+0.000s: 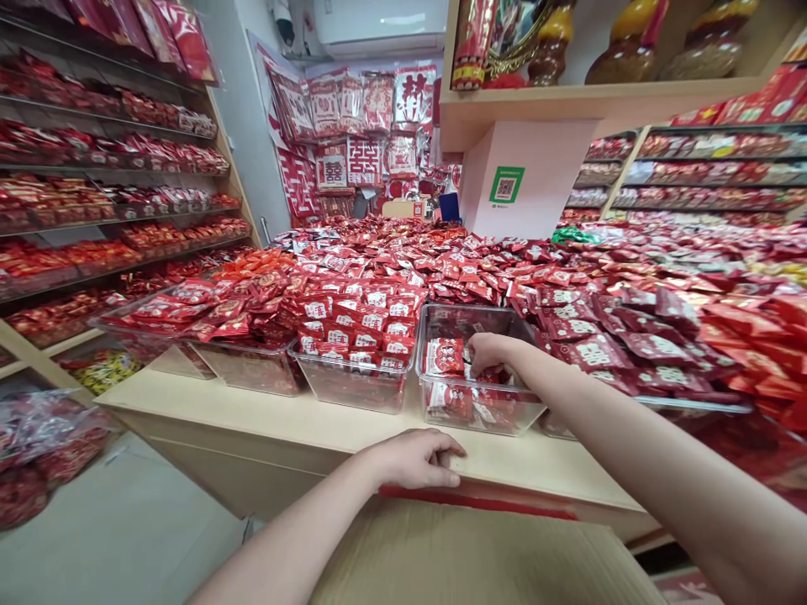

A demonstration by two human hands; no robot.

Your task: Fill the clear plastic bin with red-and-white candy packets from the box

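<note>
My right hand (490, 353) reaches into a clear plastic bin (482, 412), its fingers bent downward and closed. Whatever they grip, if anything, is hidden. Left of those fingers sits a small red and white packet (444, 356), with others showing through the front wall. My left hand (419, 459) rests at the counter's front edge, fingers loosely curved, thumb apart, holding nothing. Just below it is the top of a cardboard box (485, 555). The neighbouring clear bin (356, 391) on the left holds rows of similar red packets (359, 323).
Heaps of red packets (378, 244) cover the counter (252, 412) behind the bins. More filled bins flank both sides. A white pillar (530, 176) carries a wooden shelf (567, 105) overhead. Stocked shelves (94, 176) line the left. A plastic bag (44, 445) lies at lower left.
</note>
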